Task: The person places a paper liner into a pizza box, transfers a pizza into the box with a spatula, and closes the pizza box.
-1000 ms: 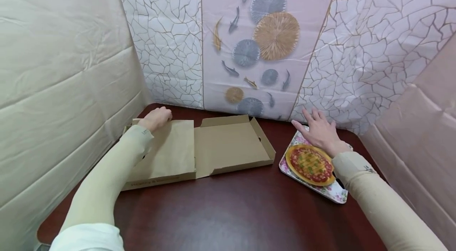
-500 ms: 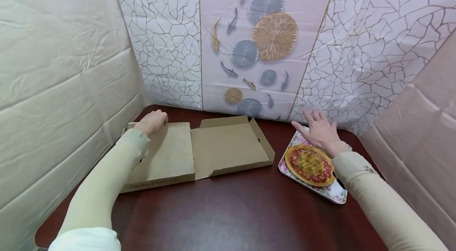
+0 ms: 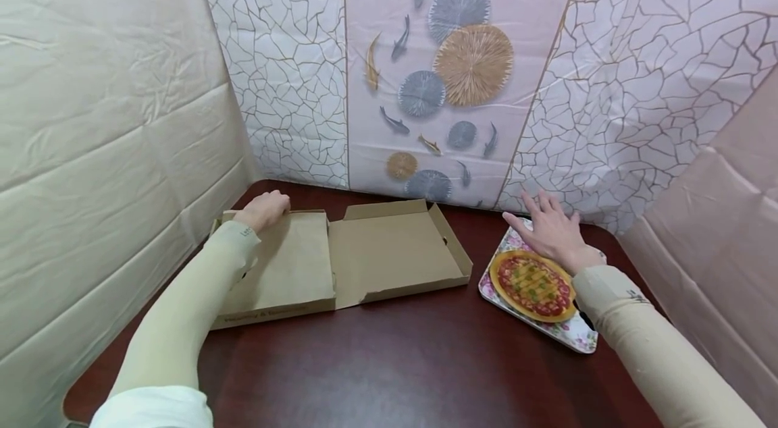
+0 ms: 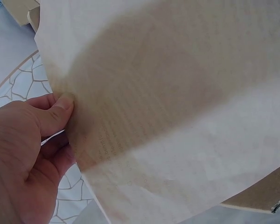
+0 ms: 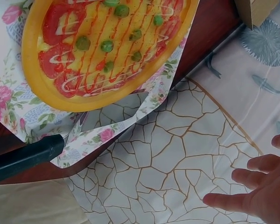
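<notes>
At the left of the head view, my left hand (image 3: pixel 264 208) reaches to the far edge of a thin brown paper sheet (image 3: pixel 292 259) lying over one half of an open cardboard pizza box (image 3: pixel 395 249). The left wrist view shows the thumb and fingers of this hand pinching the sheet's edge, with printed lettering faintly visible through the paper. My right hand (image 3: pixel 553 229) is spread, fingers straight and holding nothing, over the far part of a floral tray (image 3: pixel 580 341). A round pizza (image 5: pixel 107 56) with red, yellow and green topping lies on that tray.
A utensil with a dark handle (image 5: pixel 25 158) and metal shaft lies at the tray's edge, its far end hidden beneath the pizza. Patterned cloth (image 3: pixel 425 77) hangs behind the dark red table (image 3: pixel 389 367). Beige cloth walls (image 3: pixel 103 144) close in both sides.
My left hand has drawn the paper's far edge slightly down and to the left, closer over the box. The right hand stays spread in about the same place.
</notes>
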